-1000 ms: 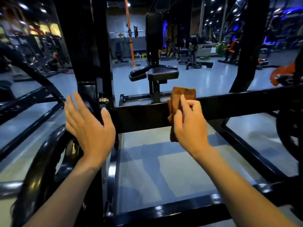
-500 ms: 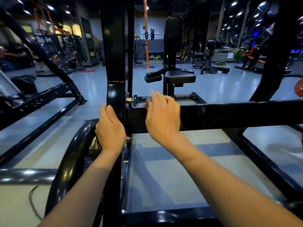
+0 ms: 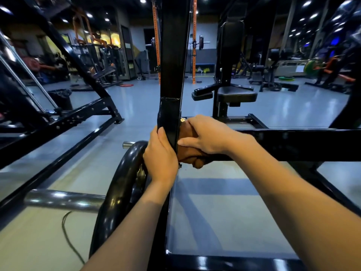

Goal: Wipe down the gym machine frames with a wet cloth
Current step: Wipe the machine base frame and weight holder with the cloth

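Cloth [image 3: 188,157] has slid left along the black bar [image 3: 293,145] to the post [image 3: 172,75], at 3 o'clock from it, under the right hand's [image 3: 207,137] curled fingers, while the left hand [image 3: 160,155] now grips the post, so this bar looks wiped.

Single head view, worn by me, looking forward and down. My hands sit near, centre, at the black upright post [image 3: 172,75]. Far gym floor [image 3: 136,106] visible; edges appear wide-angle distorted.

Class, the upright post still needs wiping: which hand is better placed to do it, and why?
The right hand: it holds the brown cloth against the crossbar, right beside the upright post. The left hand grips the post without a cloth.
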Demonstrator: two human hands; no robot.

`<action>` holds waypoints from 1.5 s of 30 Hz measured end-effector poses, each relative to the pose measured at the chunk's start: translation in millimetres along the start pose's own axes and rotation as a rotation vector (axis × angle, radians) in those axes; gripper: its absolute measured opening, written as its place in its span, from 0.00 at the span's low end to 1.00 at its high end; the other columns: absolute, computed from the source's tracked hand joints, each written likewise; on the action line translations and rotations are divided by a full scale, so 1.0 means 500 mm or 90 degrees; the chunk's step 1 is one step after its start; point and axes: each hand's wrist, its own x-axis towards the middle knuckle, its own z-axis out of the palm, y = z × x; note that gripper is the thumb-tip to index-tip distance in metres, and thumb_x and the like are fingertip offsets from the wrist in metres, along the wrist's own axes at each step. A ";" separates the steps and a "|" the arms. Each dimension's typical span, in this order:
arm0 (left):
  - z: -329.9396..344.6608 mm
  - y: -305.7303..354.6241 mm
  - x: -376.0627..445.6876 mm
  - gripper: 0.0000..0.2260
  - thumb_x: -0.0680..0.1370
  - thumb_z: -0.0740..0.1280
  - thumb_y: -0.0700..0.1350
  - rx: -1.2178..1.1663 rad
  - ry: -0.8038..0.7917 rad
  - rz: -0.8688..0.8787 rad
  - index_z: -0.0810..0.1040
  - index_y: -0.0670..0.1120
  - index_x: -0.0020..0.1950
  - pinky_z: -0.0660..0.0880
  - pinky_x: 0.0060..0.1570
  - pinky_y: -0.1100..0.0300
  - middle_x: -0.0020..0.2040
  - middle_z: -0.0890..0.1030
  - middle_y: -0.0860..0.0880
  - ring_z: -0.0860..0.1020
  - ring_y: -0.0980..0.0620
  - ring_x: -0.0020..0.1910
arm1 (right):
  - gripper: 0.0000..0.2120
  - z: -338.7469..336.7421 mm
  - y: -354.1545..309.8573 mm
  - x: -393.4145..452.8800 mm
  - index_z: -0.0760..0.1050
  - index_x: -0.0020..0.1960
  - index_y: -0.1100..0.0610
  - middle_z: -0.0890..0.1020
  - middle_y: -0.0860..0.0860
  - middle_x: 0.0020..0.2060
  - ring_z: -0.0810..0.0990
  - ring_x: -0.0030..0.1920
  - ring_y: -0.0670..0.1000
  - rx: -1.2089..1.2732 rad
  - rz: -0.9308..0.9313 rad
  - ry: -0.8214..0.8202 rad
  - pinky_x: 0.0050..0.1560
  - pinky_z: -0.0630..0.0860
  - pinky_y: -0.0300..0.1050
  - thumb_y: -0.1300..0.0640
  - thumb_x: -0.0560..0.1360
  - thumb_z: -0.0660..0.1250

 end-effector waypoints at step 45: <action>0.129 0.184 -0.028 0.28 0.84 0.45 0.50 0.155 -0.215 0.305 0.74 0.45 0.31 0.60 0.77 0.47 0.25 0.74 0.50 0.76 0.48 0.31 | 0.18 0.063 0.174 -0.165 0.79 0.50 0.52 0.80 0.50 0.46 0.77 0.51 0.56 -0.095 0.261 0.509 0.69 0.67 0.58 0.43 0.84 0.56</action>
